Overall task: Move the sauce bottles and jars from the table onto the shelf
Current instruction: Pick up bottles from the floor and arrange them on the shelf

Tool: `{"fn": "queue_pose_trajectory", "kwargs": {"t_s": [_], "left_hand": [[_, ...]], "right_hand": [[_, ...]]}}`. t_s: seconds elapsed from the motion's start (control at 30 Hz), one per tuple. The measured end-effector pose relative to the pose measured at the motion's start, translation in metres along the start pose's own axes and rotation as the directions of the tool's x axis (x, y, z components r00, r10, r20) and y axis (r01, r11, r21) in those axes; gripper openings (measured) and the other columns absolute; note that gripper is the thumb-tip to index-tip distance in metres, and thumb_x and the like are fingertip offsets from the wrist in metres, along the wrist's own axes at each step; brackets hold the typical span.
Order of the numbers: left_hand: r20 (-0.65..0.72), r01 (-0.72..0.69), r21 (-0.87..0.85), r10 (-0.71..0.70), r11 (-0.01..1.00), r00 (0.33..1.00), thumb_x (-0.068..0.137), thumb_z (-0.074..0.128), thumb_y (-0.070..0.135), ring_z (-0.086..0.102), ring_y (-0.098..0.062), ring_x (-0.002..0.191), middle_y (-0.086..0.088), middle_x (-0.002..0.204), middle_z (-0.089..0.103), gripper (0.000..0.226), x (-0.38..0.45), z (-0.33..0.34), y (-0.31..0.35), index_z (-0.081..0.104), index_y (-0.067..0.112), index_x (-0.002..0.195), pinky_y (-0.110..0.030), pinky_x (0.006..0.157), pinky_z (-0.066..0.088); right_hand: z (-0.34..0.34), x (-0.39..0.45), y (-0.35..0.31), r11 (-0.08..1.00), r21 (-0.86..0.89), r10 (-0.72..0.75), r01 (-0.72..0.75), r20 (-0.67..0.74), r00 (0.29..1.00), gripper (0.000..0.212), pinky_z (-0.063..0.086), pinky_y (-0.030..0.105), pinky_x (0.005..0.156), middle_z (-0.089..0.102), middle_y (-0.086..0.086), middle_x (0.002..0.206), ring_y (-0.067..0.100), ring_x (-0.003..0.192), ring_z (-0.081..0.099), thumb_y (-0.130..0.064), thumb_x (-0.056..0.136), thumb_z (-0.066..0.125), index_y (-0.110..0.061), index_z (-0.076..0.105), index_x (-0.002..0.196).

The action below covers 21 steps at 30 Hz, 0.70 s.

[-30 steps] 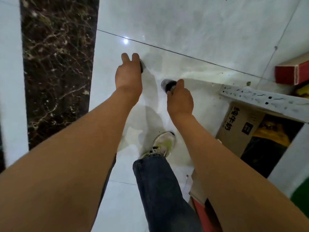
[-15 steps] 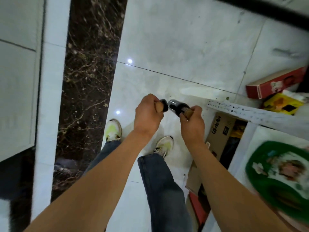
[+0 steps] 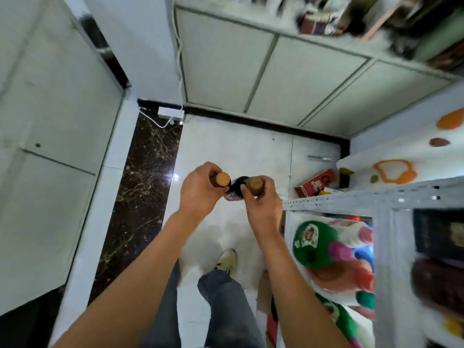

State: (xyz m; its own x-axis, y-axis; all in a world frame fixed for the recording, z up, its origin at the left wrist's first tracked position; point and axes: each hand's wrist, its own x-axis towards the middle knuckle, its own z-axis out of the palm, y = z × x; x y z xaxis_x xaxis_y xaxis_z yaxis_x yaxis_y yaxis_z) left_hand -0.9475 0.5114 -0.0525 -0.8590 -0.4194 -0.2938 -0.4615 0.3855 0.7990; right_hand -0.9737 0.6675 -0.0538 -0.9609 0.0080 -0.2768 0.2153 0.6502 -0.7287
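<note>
Two dark sauce bottles with tan caps hang upright above the white floor. My left hand (image 3: 200, 192) grips the left bottle (image 3: 222, 179) round its neck. Close beside it, my right hand (image 3: 261, 204) grips the right bottle (image 3: 253, 185) the same way; its dark body shows between the hands. The grey perforated metal shelf (image 3: 364, 199) stands just to the right of my right hand, with colourful packs on its lower level. Most of the left bottle's body is hidden by my fingers.
A red box (image 3: 316, 183) lies on the floor past the shelf's corner. White cabinet doors (image 3: 263, 71) run along the far wall, with blurred goods on top. A power strip (image 3: 170, 113) and cable sit at the dark marble strip (image 3: 143, 187). My legs and shoe (image 3: 227, 259) are below.
Both hands have lifted the two bottles from floor level and brought them together. My view has swung up, bringing the cabinets and shelf into sight.
</note>
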Motion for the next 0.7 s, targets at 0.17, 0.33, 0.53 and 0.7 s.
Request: {"fn": "queue_pose_trajectory", "kwargs": {"t_s": [0.17,0.33,0.53,0.7], "left_hand": [[-0.083,-0.159,-0.058,0.154,0.986,0.985,0.062,0.087,0.024,0.066,-0.003,0.072,0.011,0.084,0.070,0.035,-0.023,-0.058,0.082,0.065,0.028,0.090,-0.015,0.062,0.050],[-0.136,-0.391,-0.038,0.383,0.919,0.913,0.057,0.088,0.037,0.067,-0.008,0.082,0.012,0.086,0.071,0.042,-0.037,-0.100,0.152,0.067,0.029,0.093,-0.035,0.077,0.054],[-0.153,-0.566,-0.181,0.545,0.804,0.824,0.061,0.088,0.035,0.065,-0.002,0.082,0.017,0.082,0.069,0.036,-0.055,-0.155,0.224,0.071,0.031,0.092,-0.024,0.078,0.053],[-0.110,-0.671,-0.316,0.676,0.671,0.728,0.064,0.087,0.036,0.064,0.008,0.088,0.023,0.091,0.069,0.044,-0.081,-0.186,0.270,0.072,0.033,0.105,-0.022,0.084,0.054]], "right_hand": [[-0.052,-0.024,-0.076,0.962,0.162,-0.189,0.218,-0.176,0.966,0.025,0.052,0.028,0.079,0.067,-0.013,0.092,0.010,0.086,0.064,-0.033,0.084,0.074,-0.032,0.058,0.102],[-0.108,-0.034,-0.139,0.928,0.149,-0.274,0.341,-0.344,0.898,0.028,0.052,0.023,0.077,0.070,-0.015,0.089,0.007,0.084,0.066,-0.045,0.081,0.074,-0.027,0.066,0.102],[-0.165,-0.072,-0.207,0.883,0.142,-0.321,0.447,-0.512,0.797,0.029,0.056,0.030,0.075,0.071,-0.013,0.088,0.003,0.083,0.066,-0.043,0.080,0.076,-0.026,0.068,0.102],[-0.202,-0.123,-0.251,0.850,0.125,-0.305,0.512,-0.675,0.672,0.031,0.057,0.037,0.078,0.072,-0.011,0.087,0.006,0.084,0.066,-0.045,0.079,0.077,-0.030,0.070,0.106]]}}
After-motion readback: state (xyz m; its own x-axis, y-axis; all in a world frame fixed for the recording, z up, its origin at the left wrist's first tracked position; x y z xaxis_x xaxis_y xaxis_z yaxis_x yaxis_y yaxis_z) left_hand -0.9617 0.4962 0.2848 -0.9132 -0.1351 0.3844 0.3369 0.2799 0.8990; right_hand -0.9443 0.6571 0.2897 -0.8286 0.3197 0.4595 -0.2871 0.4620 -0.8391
